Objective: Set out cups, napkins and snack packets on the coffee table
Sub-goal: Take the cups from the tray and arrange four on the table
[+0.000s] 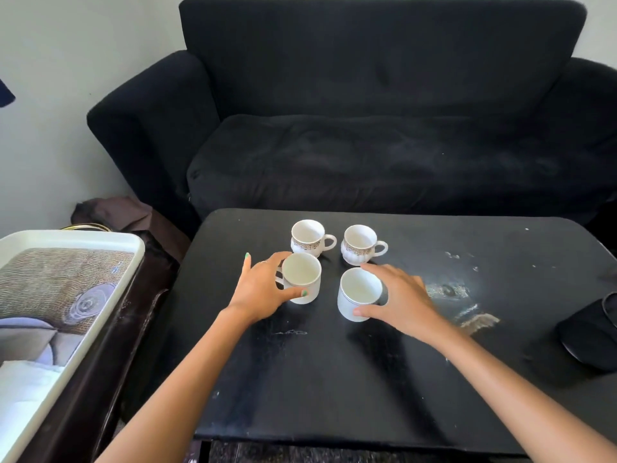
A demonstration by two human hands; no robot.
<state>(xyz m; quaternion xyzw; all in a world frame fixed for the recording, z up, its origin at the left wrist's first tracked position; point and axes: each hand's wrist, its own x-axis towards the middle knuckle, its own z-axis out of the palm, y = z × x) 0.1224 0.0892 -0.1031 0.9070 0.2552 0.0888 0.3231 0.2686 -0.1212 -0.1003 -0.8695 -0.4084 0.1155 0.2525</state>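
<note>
**Four cups down, two under the hands**

While both hands hold cups, a square forms on the counter point(367, 379). Left hand point(263, 289) wraps a plain cup point(302, 279); right hand point(404, 299) wraps another plain cup point(357, 294), likely aligning them behind two patterned cups point(309, 237). Napkins and snack packets aren't on the counter.

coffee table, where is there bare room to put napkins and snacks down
Bare tabletop lies along the near edge below both hands, and on the right between the cups and the black object. It is crowded mid-table, where four cups cluster with the left hand and right hand.
</note>
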